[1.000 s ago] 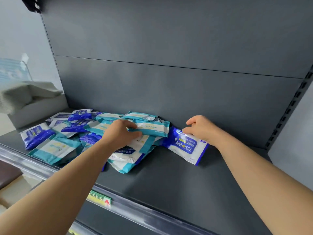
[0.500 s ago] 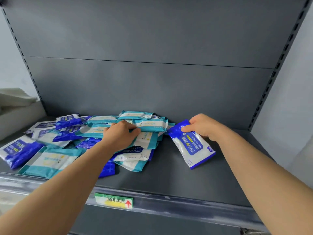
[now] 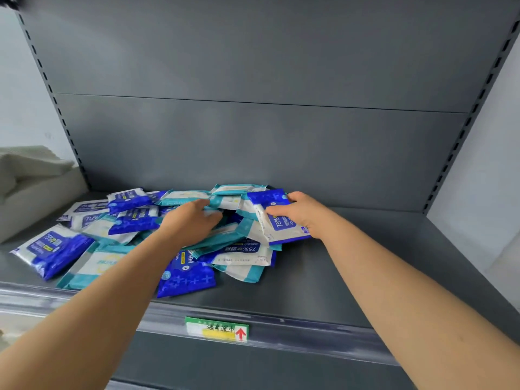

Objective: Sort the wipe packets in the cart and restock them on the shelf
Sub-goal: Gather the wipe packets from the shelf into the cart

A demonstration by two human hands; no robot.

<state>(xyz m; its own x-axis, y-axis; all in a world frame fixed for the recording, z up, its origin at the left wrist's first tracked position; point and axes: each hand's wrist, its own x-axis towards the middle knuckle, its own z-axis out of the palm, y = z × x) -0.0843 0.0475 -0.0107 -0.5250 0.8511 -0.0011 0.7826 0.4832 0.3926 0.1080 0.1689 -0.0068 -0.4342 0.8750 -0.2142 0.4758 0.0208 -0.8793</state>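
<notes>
Right grip [image 3: 304, 213] pinches a blue 75% alcohol wipe packet [image 3: 281, 223] by its right side, thumb on the printed face and fingers behind. The packet is tilted and leans on the right edge of the pile.

Left grip [image 3: 194, 222] is palm-down on the middle of the pile, fingers bent over the edge of a teal wipe packet [image 3: 239, 190]. The fingertips are sunk in the heap, so I cannot tell whether they pinch it or only press.

Pile of wipe packets [image 3: 132, 220]: blue and teal mixed, loose and overlapping, on the left part of the grey shelf [image 3: 351, 277], behind the green price tag [image 3: 216, 329] on the front rail. Cart not in view.

Step, as I judge it: sorting on the shelf itself, separating blue from teal.

Next move calls for lifting the blue packet clear and laying it flat on the shelf to the right of the pile. The left grip steadies the teal ones, since slick wrappers probably slide towards the front rail.
</notes>
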